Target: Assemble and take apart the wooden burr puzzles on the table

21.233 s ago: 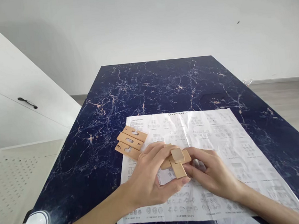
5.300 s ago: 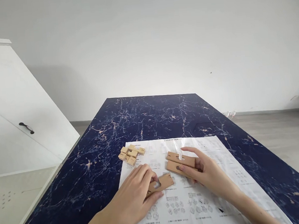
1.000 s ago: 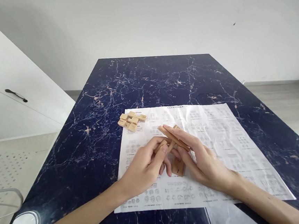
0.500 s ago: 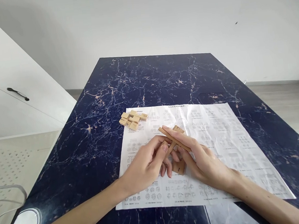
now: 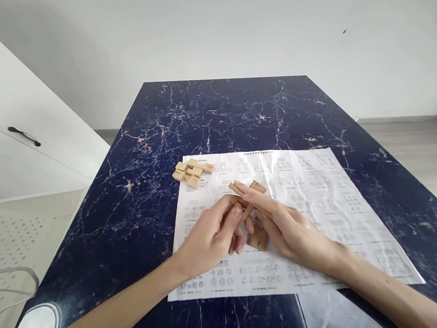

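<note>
My left hand [image 5: 212,238] pinches a thin wooden puzzle piece [image 5: 248,213] between thumb and fingers. My right hand [image 5: 295,228] grips a second flat wooden strip [image 5: 234,187], its index finger stretched along the top. The two pieces cross and touch between my hands. Beyond the crossing shows a wooden end with dark tally marks [image 5: 258,186]; fingers hide how it joins the rest. Under my hands is another marked wooden piece [image 5: 258,239], partly covered. Everything is over a creased instruction sheet [image 5: 322,216] printed with small diagrams.
An interlocked cluster of light wooden blocks [image 5: 193,173] sits at the sheet's upper left corner. The dark blue marbled table [image 5: 214,113] carries it all. A white cabinet with a black handle [image 5: 24,136] stands left, beside a perforated pale seat [image 5: 11,238] .
The right strip has tilted slightly, and my right index finger lies farther over it. The whole view has shifted a little. Both hands keep hold of their pieces.
</note>
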Motion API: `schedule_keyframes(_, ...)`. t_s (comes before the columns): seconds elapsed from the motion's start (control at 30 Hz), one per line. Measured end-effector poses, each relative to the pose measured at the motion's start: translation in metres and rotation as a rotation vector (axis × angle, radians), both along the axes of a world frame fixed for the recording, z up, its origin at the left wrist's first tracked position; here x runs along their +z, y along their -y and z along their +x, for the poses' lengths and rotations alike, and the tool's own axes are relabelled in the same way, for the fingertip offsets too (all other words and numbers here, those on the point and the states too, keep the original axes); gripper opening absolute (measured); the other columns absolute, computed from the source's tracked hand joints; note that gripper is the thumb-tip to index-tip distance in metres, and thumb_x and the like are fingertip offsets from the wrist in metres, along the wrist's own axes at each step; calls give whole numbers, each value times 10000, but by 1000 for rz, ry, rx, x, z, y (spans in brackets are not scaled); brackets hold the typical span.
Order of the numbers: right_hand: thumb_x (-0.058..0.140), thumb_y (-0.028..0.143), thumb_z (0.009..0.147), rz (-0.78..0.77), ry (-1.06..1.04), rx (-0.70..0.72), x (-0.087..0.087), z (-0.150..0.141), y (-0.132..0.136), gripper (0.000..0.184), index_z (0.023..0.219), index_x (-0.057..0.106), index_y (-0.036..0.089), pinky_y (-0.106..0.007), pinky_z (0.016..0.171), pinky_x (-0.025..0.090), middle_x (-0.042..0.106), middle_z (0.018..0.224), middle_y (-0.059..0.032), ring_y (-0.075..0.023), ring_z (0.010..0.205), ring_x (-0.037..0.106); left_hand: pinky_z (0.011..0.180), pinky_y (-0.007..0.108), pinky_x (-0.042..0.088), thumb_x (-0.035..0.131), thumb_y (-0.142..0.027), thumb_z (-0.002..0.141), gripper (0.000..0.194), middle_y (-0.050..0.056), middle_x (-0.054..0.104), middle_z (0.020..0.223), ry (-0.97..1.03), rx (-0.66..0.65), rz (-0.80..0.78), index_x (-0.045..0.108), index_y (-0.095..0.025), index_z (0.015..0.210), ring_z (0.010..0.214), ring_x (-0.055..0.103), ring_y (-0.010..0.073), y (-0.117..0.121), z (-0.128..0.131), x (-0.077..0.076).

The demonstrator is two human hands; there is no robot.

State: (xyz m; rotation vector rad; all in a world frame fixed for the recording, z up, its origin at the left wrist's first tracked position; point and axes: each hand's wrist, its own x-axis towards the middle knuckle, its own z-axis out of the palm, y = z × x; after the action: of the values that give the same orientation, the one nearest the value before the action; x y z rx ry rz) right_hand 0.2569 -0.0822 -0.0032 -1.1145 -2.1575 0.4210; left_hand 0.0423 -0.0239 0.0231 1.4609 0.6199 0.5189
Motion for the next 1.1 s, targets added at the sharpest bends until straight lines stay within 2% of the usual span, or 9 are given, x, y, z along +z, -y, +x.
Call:
schedule_keyframes(0.2, 409, -23, 1073, -20, -10, 10, 4, -1, 0, 797, 1766, 156, 279, -476, 1221, 577, 338, 1790, -84, -268, 1597, 450, 537, 237, 416, 438, -429, 1175, 280, -53, 563, 720, -13, -10, -18, 552, -195, 1071, 541, 496, 86, 0, -1, -1)
schedule_keyframes(0.4, 415, -16, 1063, -25, -69, 53, 2, 1, 0, 809, 1762, 163, 302, -507, 1196, 600, 307, 1803, -78, -284, 1593, 460, 538, 249, 387, 457, -461, 1163, 304, -42, 540, 762, -1, -15, -43, 544, -199, 1034, 554, 448, 88, -1, -1, -4)
schedule_keyframes(0.57, 402, 1, 1080, -45, -128, 4, 2, -1, 0, 785, 1746, 219, 374, -536, 1202, 585, 375, 1779, -50, -276, 1579, 486, 548, 265, 356, 436, -501, 1160, 338, -8, 593, 862, -9, -10, -53, 555, -195, 1081, 573, 411, 88, -1, 1, -4)
schedule_keyframes(0.67, 394, 7, 1088, -50, -178, -21, 1, -4, 1, 767, 1732, 249, 397, -581, 1231, 546, 418, 1760, -34, -282, 1613, 427, 552, 269, 347, 461, -511, 1149, 350, 6, 607, 887, -8, 2, -82, 569, -187, 1074, 595, 406, 93, -1, 2, -1)
schedule_keyframes(0.77, 382, 22, 1107, -72, -225, -32, -1, -5, 1, 736, 1724, 257, 403, -622, 1274, 484, 406, 1766, -24, -279, 1646, 359, 576, 277, 354, 465, -508, 1146, 364, -6, 547, 844, 4, 3, -100, 573, -181, 1026, 629, 409, 106, -1, 3, 2)
schedule_keyframes(0.9, 368, 8, 1107, -63, -251, -26, -1, -7, 1, 719, 1720, 280, 373, -621, 1301, 446, 398, 1771, -33, -270, 1647, 357, 603, 291, 362, 429, -499, 1156, 367, -23, 480, 804, -22, 8, -40, 552, -191, 997, 645, 397, 122, 0, 3, 2)
schedule_keyframes(1.1, 373, -4, 1099, -46, -207, -16, 1, -7, 1, 732, 1718, 278, 374, -638, 1296, 434, 396, 1772, -42, -283, 1649, 347, 663, 315, 400, 360, -471, 1176, 344, -17, 476, 831, -65, 24, 47, 515, -207, 1018, 694, 424, 148, 2, 3, 1)
